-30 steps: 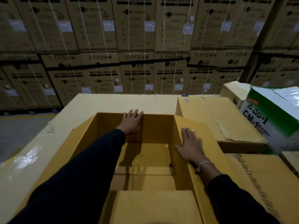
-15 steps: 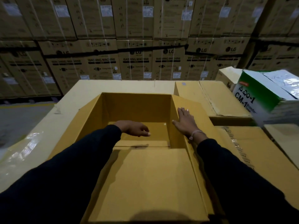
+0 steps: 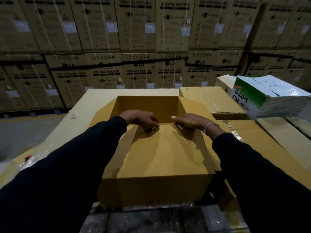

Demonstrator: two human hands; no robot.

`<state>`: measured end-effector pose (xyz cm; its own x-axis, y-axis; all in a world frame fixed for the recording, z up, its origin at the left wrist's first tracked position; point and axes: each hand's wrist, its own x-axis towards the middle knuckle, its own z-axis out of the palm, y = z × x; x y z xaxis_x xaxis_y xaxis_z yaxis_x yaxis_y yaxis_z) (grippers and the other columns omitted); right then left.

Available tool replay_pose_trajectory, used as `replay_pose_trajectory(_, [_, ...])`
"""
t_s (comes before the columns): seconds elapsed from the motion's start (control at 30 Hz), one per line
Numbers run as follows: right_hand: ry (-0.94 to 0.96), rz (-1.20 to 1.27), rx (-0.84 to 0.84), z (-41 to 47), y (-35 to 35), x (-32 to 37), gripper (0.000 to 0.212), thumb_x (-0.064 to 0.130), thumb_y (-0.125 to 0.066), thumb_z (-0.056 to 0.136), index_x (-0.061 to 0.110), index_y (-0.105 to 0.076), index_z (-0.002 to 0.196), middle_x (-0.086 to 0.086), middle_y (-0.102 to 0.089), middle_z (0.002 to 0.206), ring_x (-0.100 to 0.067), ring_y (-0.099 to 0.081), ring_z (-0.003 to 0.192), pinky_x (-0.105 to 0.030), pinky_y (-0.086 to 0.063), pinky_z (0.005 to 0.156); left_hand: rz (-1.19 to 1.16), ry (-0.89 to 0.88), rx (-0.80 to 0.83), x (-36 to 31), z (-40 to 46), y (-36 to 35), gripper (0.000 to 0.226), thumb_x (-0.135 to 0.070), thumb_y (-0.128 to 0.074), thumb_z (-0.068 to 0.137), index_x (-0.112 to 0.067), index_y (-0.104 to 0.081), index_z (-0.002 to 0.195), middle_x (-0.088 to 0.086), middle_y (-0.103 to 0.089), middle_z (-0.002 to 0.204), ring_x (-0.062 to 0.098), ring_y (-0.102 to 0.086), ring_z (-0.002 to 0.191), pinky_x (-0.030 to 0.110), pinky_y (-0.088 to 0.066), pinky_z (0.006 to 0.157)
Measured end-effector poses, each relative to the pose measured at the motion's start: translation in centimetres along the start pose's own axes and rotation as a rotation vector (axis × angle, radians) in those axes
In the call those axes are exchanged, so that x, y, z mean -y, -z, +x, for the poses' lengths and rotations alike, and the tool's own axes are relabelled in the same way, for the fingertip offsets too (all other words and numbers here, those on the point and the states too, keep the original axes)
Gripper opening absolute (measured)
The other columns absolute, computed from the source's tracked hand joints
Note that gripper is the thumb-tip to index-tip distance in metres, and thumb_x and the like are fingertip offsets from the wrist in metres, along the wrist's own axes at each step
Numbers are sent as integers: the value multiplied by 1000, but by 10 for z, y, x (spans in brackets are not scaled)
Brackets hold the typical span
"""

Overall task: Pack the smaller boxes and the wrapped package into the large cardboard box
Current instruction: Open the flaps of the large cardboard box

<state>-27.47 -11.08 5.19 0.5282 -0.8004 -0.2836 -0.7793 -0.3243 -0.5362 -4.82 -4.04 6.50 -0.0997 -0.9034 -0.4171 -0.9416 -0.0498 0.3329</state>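
Looking at the large cardboard box (image 3: 156,148) first: it sits dead centre on the pale wrapped pallet top (image 3: 94,101), open at the far end, w/ the near flap lying across most of the opening. Corrugated board, so prob light and stiff when empty, but flaps flex at the crease, so I'd grab by the flap edge or under the corners, not mid-panel.

Both arms reach straight out, dark sleeves, wrists dropped. Left hand (image 3: 139,117) is curled, fingertips pinching down on the flap's far edge. Right hand (image 3: 190,121) is flatter, fingers stretched along the same edge, pink band on the wrist. Neither has anything else in it, just the flap.

Stuff to pack is off to the right: the wrapped package (image 3: 269,96), green/white w/ shiny film, perched on the stack and well apart from the box. Film looks slippery, so two hands under it imo. A plain smaller box (image 3: 225,83) sits just behind it. Nothing visibly packed yet, tho the flap hides most of the inside.
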Motion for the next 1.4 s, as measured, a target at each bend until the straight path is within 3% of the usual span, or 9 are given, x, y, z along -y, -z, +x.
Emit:
replay_pose_trajectory(0.1, [34,-42,-144,-38,12,26,65,61,-47,103,1,-72,111,-26,-68,104,-25,-56,87,-40,-52,87,60,-73,-133,-11,-42,12,21,-33,-51,106,-25,-65,119,-1,-67,117,13,-63,98,27,-47,75])
replay_pose_trajectory(0.27, [37,-156,-244,-111,42,62,59,56,-51,104,4,-74,119,-20,-72,120,-37,-68,112,-46,-53,98,100,-159,-242,-43,-127,29,35,-28,-48,108,-19,-56,141,-2,-60,132,16,-58,116,34,-48,96])
replay_pose_trajectory(0.4, [-95,-156,-85,-163,56,77,56,53,-53,103,5,-68,129,-19,-69,130,-39,-65,123,-53,-49,108,1,-129,-72,-69,-193,37,39,-27,-45,109,-17,-51,146,-2,-55,137,19,-56,121,36,-49,102])
replay_pose_trajectory(0.57, [-145,-131,286,-199,37,70,40,44,-55,105,14,-71,126,-10,-75,119,-30,-73,110,-52,-59,97,3,-120,221,-86,-240,13,39,-33,-44,108,-18,-54,142,3,-67,129,24,-68,114,37,-57,97])
replay_pose_trajectory(0.73, [-157,-265,426,-202,-7,51,41,41,-67,99,22,-63,136,-6,-68,132,-23,-67,119,-45,-59,99,-68,-139,411,-73,-231,-23,47,-40,-53,103,-20,-53,145,3,-69,132,21,-70,115,43,-54,104])
replay_pose_trajectory(0.87, [-103,-532,295,-191,-48,29,74,57,-71,91,34,-43,156,2,-45,158,-28,-43,144,-46,-41,111,31,-90,228,-51,-191,-65,60,-47,-61,99,-26,-43,152,0,-65,136,17,-66,119,39,-52,104])
replay_pose_trajectory(0.97, [-48,-521,128,-180,-77,-2,76,62,-69,90,31,-45,155,-1,-45,157,-27,-39,145,-50,-31,119,203,-21,72,-21,-161,-108,73,-70,-56,92,-29,-44,152,-4,-61,141,20,-57,127,42,-45,106])
replay_pose_trajectory(1.13, [-34,-414,33,-156,-114,-61,81,84,-47,86,30,-55,145,-2,-59,148,-28,-40,147,-62,15,122,49,10,-41,16,-128,-173,69,-77,-44,92,-13,-68,102,1,-68,93,12,-60,74,24,-43,65])
replay_pose_trajectory(1.4, [-51,-398,33,-150,-115,-58,69,78,-53,89,26,-64,134,-4,-62,141,-30,-45,142,-63,11,122,68,-47,-66,28,-117,-176,52,-68,-48,96,-17,-63,92,-4,-61,81,11,-55,68,23,-40,60])
